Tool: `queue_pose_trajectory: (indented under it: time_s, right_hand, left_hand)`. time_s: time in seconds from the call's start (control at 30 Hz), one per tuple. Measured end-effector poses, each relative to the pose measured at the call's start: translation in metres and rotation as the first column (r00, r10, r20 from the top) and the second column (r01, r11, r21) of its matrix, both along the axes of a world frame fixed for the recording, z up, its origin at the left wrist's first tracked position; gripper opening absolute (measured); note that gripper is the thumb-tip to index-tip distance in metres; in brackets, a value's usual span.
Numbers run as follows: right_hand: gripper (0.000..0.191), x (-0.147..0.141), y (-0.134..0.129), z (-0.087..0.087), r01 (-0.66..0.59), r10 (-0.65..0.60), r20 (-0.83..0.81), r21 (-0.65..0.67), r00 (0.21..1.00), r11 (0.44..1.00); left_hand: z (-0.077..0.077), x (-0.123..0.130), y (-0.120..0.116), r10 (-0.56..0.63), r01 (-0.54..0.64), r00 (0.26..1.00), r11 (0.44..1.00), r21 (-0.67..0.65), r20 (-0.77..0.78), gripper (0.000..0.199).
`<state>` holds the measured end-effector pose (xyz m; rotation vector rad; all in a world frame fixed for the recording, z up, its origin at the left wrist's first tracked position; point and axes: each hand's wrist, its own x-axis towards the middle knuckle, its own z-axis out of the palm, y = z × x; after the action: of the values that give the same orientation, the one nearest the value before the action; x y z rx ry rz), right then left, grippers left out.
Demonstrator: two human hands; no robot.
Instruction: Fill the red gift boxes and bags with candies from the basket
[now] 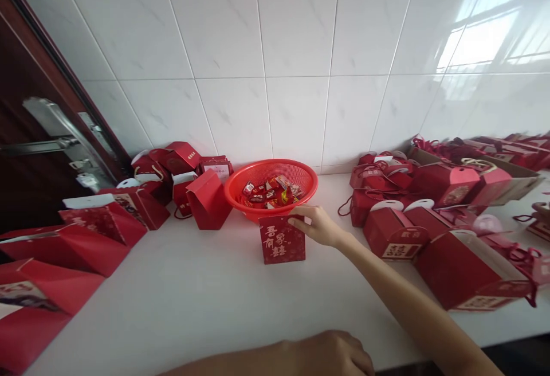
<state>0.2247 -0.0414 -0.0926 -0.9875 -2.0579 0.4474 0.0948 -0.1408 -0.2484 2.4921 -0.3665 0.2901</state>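
A small red paper gift bag with gold Chinese characters stands upright on the white counter. My right hand pinches its top edge near the right corner. Directly behind the bag is a red plastic basket with wrapped candies in it. Low in the view, my left hand lies across the front edge of the counter with its fingers curled in. Nothing shows in it, though its underside is hidden.
Red gift bags line the left side, beside a dark door with a metal handle. One red bag stands left of the basket. Red gift boxes crowd the right, near a cardboard box. A tiled wall rises behind.
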Motion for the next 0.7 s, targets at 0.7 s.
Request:
queue_pose_trajectory:
  time_s: [0.7]
  right_hand:
    - [0.012, 0.121, -0.124, 0.118, 0.744, -0.637, -0.42, 0.533, 0.646, 0.403]
  left_hand:
    - [0.049, -0.005, -0.015, 0.126, -0.126, 0.992, 0.991, -0.032, -0.003, 0.013]
